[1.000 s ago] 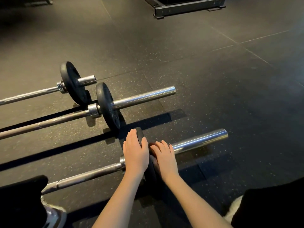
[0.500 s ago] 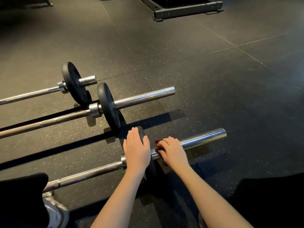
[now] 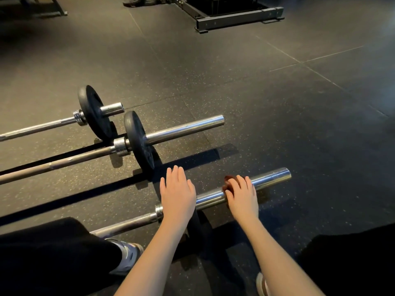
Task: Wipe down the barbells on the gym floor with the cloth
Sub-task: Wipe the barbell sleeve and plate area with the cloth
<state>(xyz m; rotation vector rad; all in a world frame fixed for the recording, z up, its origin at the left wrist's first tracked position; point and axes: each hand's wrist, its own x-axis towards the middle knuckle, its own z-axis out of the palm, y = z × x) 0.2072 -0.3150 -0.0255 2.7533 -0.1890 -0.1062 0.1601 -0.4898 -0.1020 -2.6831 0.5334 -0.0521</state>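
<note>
Three barbells lie side by side on the floor. The far barbell and middle barbell sit at left, each carrying a black plate. On the near barbell, the left hand rests flat, fingers straight, over its plate. Just right of it, the right hand grips a dark cloth against the chrome sleeve, short of its end.
</note>
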